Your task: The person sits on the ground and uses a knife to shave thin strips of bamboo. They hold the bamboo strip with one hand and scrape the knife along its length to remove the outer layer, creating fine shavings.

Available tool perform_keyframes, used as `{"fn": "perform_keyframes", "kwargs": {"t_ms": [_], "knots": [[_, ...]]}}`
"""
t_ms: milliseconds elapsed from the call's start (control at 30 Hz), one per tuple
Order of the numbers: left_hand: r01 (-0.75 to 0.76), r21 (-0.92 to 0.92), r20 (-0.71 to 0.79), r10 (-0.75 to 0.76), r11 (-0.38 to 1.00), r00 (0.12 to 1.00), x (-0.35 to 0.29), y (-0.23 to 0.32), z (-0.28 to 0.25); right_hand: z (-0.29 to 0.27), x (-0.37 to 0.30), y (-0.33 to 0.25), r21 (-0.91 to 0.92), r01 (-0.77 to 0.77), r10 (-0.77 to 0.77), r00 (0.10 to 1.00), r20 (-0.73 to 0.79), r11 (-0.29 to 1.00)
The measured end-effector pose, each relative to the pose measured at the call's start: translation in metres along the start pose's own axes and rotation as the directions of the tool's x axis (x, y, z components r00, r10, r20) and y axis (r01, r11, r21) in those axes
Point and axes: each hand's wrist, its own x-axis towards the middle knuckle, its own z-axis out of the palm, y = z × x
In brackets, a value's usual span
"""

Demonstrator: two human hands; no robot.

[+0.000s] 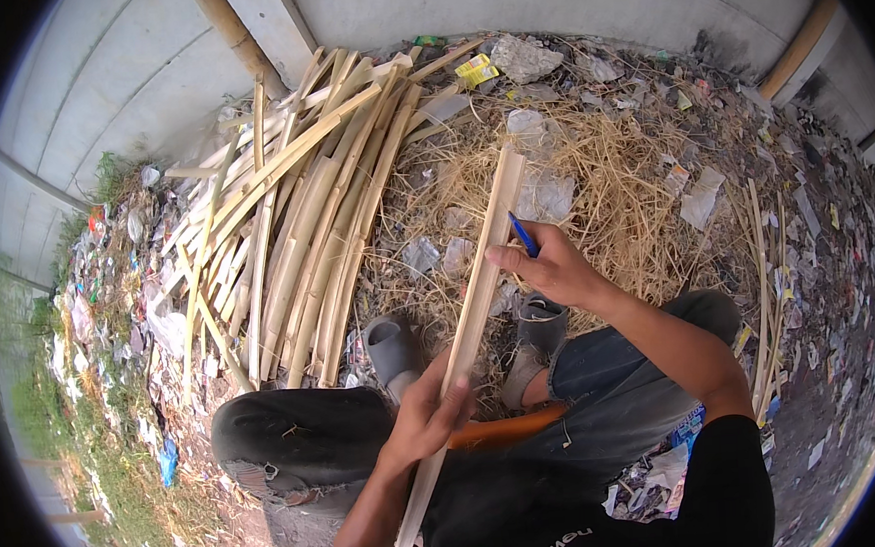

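The left hand (428, 414) is grasping a long bamboo strip (478, 281) near its lower part — the right hand (555, 264) pinches a blue pen (523, 235) against it.

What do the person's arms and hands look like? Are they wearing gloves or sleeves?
No gloves: the left hand and the right hand are both bare, and so are both forearms. A black sleeve covers the right upper arm, and a bit of black sleeve shows at the left arm near the picture's lower edge. No watch or rings show.

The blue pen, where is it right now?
In the head view, right of centre: the right hand holds the pen against the bamboo strip, above the grey sandals.
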Motion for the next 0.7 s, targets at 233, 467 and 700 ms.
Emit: {"fn": "perform_keyframes", "kwargs": {"t_ms": [233, 467, 700], "knots": [[0.009, 0.300, -0.089, 0.019, 0.954, 0.996, 0.002, -0.005, 0.014, -0.015, 0.004, -0.014, -0.338, 0.239, -0.377, 0.818, -0.434, 0.910], [-0.054, 0.609, -0.122, 0.161, 0.791, 0.979, 0.001, -0.002, 0.029, -0.063, 0.002, -0.023, -0.506, 0.193, -0.346, 0.911, -0.227, 0.841], [-0.036, 0.646, -0.104, 0.134, 0.763, 0.986, -0.010, 0.003, 0.031, -0.096, 0.014, -0.003, -0.476, 0.183, -0.367, 0.869, -0.330, 0.860]]}}
